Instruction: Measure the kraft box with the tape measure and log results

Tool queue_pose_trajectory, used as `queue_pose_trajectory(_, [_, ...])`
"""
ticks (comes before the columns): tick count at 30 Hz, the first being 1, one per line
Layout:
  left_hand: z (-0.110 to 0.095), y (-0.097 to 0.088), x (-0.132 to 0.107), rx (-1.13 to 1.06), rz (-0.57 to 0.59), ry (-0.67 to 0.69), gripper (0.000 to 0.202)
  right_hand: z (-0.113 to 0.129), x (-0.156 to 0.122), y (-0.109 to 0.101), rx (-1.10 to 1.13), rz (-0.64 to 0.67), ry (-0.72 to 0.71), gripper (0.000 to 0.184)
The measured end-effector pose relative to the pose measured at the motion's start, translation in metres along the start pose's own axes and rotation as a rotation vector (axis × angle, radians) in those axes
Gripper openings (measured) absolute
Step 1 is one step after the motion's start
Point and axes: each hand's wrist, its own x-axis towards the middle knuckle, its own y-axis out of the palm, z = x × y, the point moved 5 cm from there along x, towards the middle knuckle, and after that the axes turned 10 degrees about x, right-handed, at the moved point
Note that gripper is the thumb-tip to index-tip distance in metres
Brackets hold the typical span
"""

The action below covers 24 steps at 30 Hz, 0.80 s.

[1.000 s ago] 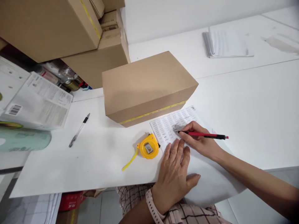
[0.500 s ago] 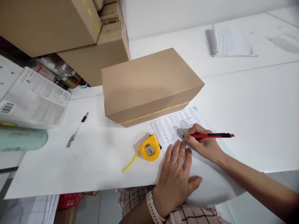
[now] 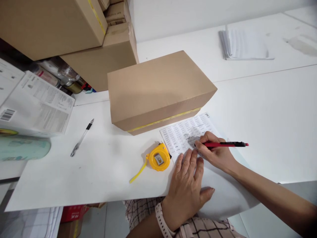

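Observation:
My right hand (image 3: pixel 215 152) is closed round a red pen (image 3: pixel 224 144), with the tip down on a printed sheet of small text (image 3: pixel 184 133). My left hand (image 3: pixel 185 188) lies flat with fingers stretched out on the lower part of that sheet, a pale watch strap on the wrist. Just left of my left fingertips sits a yellow tape measure (image 3: pixel 158 159) with a short length of tape pulled out. A closed brown cardboard box (image 3: pixel 158 87) with a yellow tape strip stands right behind the sheet, covering its far edge.
A clear ballpoint pen (image 3: pixel 81 138) lies on the white table (image 3: pixel 260 109) to the left. Larger cardboard boxes (image 3: pixel 74 29) are stacked at the back left above bottles. White printed cartons (image 3: pixel 34 105) sit at the far left. A stack of papers (image 3: pixel 245 44) lies at the back right.
The view has shifted a little; my right hand and the red pen have moved slightly right along the sheet. My left hand stays flat on the paper.

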Motion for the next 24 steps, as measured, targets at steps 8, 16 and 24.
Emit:
queue_pose_trajectory(8, [-0.0008, 0.0005, -0.0001, 0.001, -0.005, 0.001, 0.075, -0.0029, -0.0001, -0.0017, 0.017, -0.009, -0.012, 0.026])
queue_pose_trajectory(16, [-0.0004, 0.0007, -0.0002, -0.002, -0.003, 0.001, 0.075, -0.0021, 0.0013, -0.0013, 0.040, -0.026, -0.017, 0.029])
queue_pose_trajectory(24, [-0.0007, 0.0003, -0.0008, 0.007, -0.004, 0.003, 0.075, -0.0013, 0.0015, -0.0021, 0.034, -0.018, -0.019, 0.028])
